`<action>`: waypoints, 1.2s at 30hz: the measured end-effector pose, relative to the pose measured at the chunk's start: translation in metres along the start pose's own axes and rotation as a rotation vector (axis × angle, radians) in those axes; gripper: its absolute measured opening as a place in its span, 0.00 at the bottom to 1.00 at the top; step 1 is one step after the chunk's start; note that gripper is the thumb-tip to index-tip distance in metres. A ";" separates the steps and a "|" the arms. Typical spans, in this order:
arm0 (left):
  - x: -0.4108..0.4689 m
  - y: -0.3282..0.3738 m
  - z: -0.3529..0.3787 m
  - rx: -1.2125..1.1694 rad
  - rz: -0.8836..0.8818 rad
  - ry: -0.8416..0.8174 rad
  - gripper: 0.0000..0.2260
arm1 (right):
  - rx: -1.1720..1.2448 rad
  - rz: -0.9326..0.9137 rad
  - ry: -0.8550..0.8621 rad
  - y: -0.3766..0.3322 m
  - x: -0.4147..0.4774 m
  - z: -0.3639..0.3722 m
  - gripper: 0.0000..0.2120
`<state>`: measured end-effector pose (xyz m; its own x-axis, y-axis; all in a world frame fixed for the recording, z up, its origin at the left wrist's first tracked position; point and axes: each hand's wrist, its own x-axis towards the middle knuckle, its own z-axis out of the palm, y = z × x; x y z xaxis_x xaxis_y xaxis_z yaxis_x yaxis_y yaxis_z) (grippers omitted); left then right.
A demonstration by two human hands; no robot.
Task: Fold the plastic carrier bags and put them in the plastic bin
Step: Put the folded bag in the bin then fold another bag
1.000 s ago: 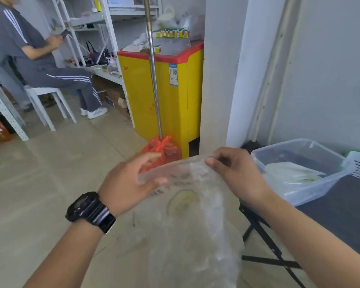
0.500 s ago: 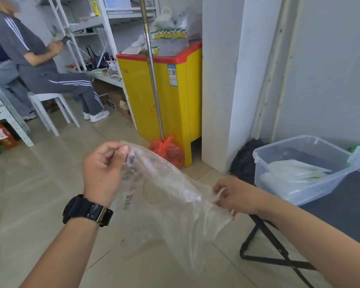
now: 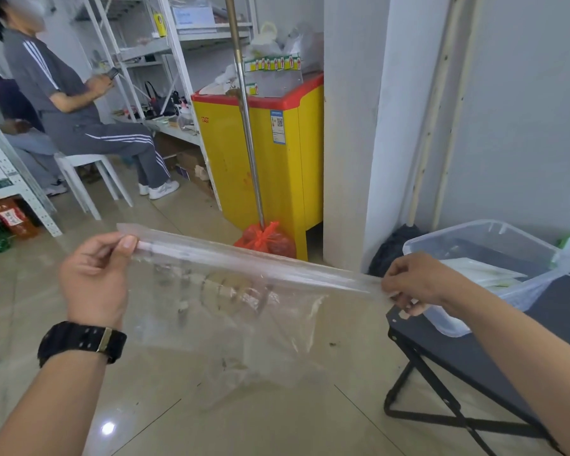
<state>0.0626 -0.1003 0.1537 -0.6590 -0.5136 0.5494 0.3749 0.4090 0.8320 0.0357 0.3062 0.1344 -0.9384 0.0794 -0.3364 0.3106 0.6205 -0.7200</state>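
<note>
A clear plastic carrier bag [image 3: 231,311] hangs in the air in front of me, its top edge stretched into a taut band. My left hand [image 3: 94,278], with a black watch on the wrist, pinches the left end of that edge. My right hand [image 3: 415,283] pinches the right end, lower and close to the bin. The clear plastic bin [image 3: 494,238] stands on a dark folding table [image 3: 560,311] at the right and holds folded pale bags [image 3: 481,269].
A yellow chest freezer [image 3: 267,159] with a red rim stands ahead, with a mop pole [image 3: 247,126] and an orange bag [image 3: 265,240] at its foot. A white pillar [image 3: 352,126] is beside it. A person sits on a white chair at the left, near metal shelving.
My hands have moved apart and pulled the bag's top edge out straight. The left hand stayed high at the left; the right hand went right, toward the bin.
</note>
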 end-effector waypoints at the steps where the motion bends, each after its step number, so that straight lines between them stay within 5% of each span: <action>1: -0.002 0.003 0.001 0.018 0.017 -0.010 0.11 | -0.023 0.006 -0.001 0.001 0.001 0.000 0.05; 4: -0.012 0.018 0.010 0.043 0.086 -0.124 0.10 | -0.121 -0.148 0.068 -0.002 -0.002 0.012 0.13; 8: -0.039 0.042 0.038 0.172 0.229 -0.492 0.06 | 0.133 -0.576 0.067 -0.041 -0.042 0.056 0.30; 11: -0.064 0.058 0.061 0.330 0.435 -0.747 0.04 | 0.026 -0.787 0.015 -0.060 -0.055 0.091 0.22; 14: -0.060 0.052 0.059 0.444 0.388 -0.798 0.09 | 0.188 -0.737 0.102 -0.061 -0.045 0.080 0.03; 19: -0.031 0.022 0.034 0.407 0.120 -0.778 0.03 | 0.146 -0.520 0.327 -0.042 -0.030 0.035 0.04; 23: -0.056 0.037 0.054 0.532 0.383 -0.747 0.01 | -0.365 -0.810 0.440 -0.055 -0.054 0.069 0.31; 26: -0.083 0.054 0.074 0.489 0.555 -0.747 0.02 | -0.444 -0.957 0.326 -0.064 -0.055 0.103 0.19; 29: -0.075 0.047 0.071 0.312 0.316 -0.703 0.13 | -0.181 -0.827 0.244 -0.059 -0.040 0.086 0.03; 36: -0.048 -0.024 0.039 0.325 -0.070 -1.186 0.23 | 0.488 -0.521 0.248 -0.035 -0.006 0.017 0.05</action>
<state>0.0594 -0.0563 0.1045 -0.9191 0.3913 -0.0465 0.2469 0.6638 0.7060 0.0329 0.2702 0.1512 -0.9709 0.0797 0.2260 -0.2047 0.2145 -0.9550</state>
